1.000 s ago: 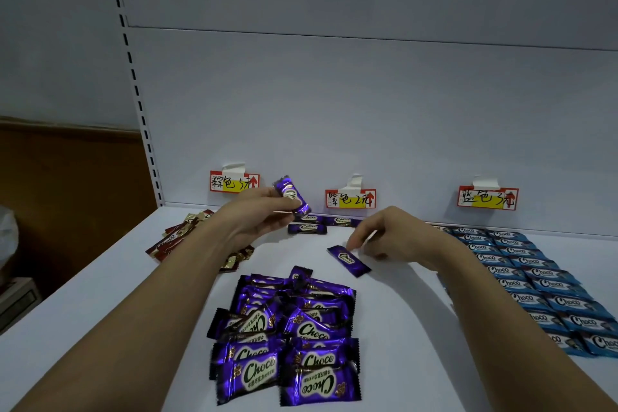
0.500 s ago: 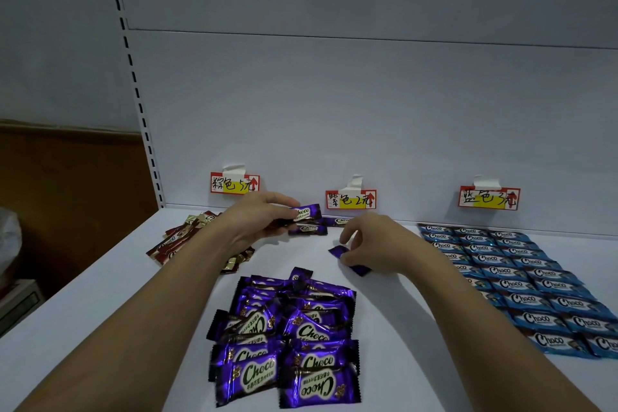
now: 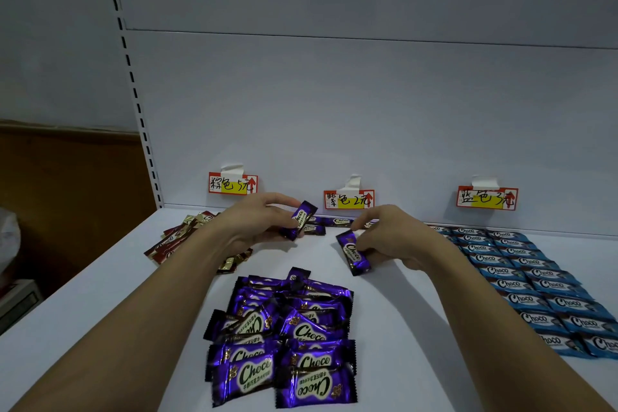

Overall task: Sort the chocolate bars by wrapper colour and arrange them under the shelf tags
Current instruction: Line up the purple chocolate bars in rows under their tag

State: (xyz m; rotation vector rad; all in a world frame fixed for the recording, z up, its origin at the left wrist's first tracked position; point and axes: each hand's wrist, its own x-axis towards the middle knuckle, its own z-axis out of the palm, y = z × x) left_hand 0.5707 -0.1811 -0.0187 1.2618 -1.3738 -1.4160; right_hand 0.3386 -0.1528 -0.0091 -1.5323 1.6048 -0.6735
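Two purple bars are in hand at once, one per hand, near the purple tag [image 3: 348, 200] at the back of the shelf [image 3: 418, 328]. To place them well, I judge each bar should be turned flat and set square beside the short purple row [image 3: 329, 223] already begun under that tag, edges aligned, without nudging that row. The left hand [image 3: 259, 222] has fingers curled around a tilted purple bar [image 3: 298, 220], lifted just above the row. The right hand [image 3: 396, 237] pinches a second purple bar [image 3: 353, 252] with thumb and fingers, its lower end at or near the shelf. The unsorted purple pile [image 3: 284, 334] lies nearer, brown bars [image 3: 180, 239] left, blue bars [image 3: 521, 274] right.
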